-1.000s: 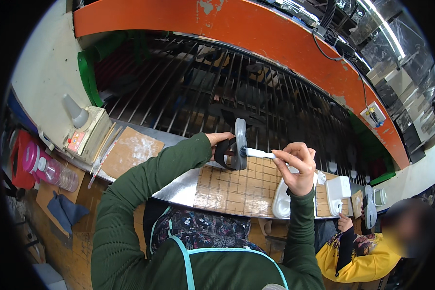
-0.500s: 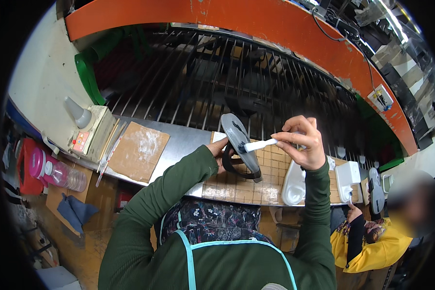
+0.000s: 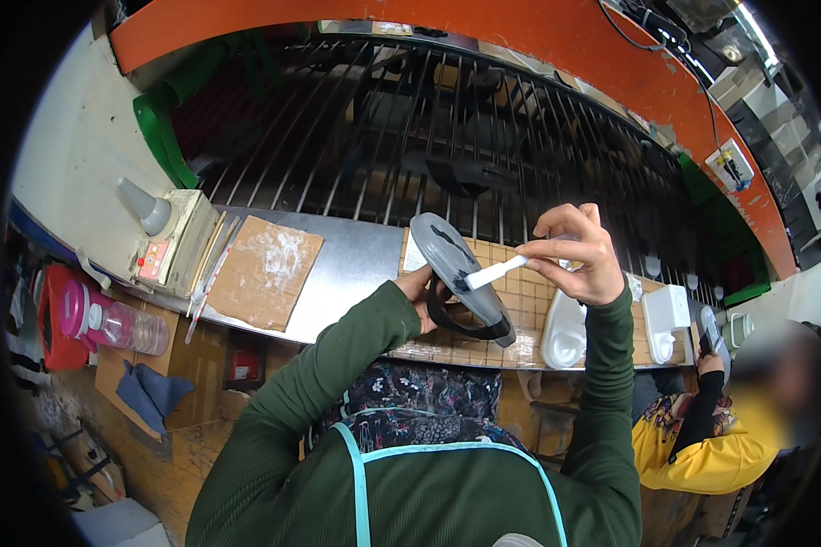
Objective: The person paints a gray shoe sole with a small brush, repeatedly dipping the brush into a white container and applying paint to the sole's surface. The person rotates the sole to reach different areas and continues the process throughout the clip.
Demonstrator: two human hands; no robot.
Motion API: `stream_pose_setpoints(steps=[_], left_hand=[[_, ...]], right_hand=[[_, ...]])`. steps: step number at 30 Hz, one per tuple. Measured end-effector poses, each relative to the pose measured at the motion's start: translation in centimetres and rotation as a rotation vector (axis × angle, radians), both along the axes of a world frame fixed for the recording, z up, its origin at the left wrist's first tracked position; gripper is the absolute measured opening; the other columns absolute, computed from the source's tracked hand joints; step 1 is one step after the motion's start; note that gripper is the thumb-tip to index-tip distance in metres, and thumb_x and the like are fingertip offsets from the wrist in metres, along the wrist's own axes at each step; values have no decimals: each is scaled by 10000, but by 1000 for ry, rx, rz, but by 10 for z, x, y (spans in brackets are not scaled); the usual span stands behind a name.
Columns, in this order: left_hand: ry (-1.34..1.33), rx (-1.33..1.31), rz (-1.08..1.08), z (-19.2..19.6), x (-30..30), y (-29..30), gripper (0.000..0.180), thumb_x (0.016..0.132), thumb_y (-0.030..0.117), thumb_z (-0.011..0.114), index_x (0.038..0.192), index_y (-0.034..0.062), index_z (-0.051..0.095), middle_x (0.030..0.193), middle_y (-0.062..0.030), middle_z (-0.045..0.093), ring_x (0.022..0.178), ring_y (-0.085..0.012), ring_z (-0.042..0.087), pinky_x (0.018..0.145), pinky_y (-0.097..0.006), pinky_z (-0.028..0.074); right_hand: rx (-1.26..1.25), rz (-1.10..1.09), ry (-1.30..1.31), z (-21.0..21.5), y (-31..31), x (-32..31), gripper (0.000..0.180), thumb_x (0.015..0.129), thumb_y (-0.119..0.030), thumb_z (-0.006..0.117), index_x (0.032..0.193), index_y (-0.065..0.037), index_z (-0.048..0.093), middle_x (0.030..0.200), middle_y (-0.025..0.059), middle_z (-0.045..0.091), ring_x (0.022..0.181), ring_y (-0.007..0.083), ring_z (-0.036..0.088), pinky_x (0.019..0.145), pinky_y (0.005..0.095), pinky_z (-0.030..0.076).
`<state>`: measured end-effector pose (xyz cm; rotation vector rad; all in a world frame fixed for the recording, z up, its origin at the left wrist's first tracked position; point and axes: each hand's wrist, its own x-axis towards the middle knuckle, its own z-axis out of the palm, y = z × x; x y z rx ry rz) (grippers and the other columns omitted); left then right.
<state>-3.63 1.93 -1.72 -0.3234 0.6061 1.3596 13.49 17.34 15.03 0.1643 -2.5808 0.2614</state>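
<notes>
My left hand (image 3: 418, 294) grips a grey sandal (image 3: 449, 253) at its side, near the black strap (image 3: 447, 319). The sandal is held tilted above the bench, its grey face turned up with dark patches on it. Between the thumb and fingers of my right hand (image 3: 576, 257) is a white-handled brush (image 3: 497, 273). Its tip touches a dark patch near the middle of the sandal. Part of my left hand's fingers is hidden behind the sandal and strap.
Beyond the bench, a roller conveyor (image 3: 360, 196) carries another dark sandal (image 3: 465, 173). White containers (image 3: 566, 333) (image 3: 666, 319) stand to the right. At left are a powdery cardboard sheet (image 3: 269, 273) and a box-shaped device (image 3: 178, 242). A co-worker in yellow (image 3: 702, 447) sits at right.
The sandal's lower end has swung slightly right and down, the brush staying against it. The co-worker's hand has moved from the white container to a sandal. The sandal on the conveyor has shifted.
</notes>
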Motion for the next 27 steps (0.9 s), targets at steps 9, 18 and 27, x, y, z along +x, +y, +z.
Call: stream_pose_setpoints(steps=[9,18,27], left_hand=[[-46,28,-32,-2,5,-4,424,954,464,551,892,57,651,643,2,647,772,-200,698,867,-464,583],[-38,-3,7,-1,8,-2,383,965,433,547,899,65,631,632,11,658,654,-182,695,887,-500,567],[-90,44,-2,-6,8,-6,370,969,407,551,979,44,623,683,-4,674,645,-167,692,869,-479,579]], right_hand=[[-4,4,-23,3,2,1,237,659,-169,829,892,-158,783,873,-2,605,712,115,496,723,302,309],[-67,-18,4,3,-3,-3,220,696,-214,821,907,-165,780,871,-24,592,732,105,477,727,303,276],[-77,11,-75,2,0,7,221,708,-232,810,918,-170,776,876,-24,580,730,109,476,718,304,265]])
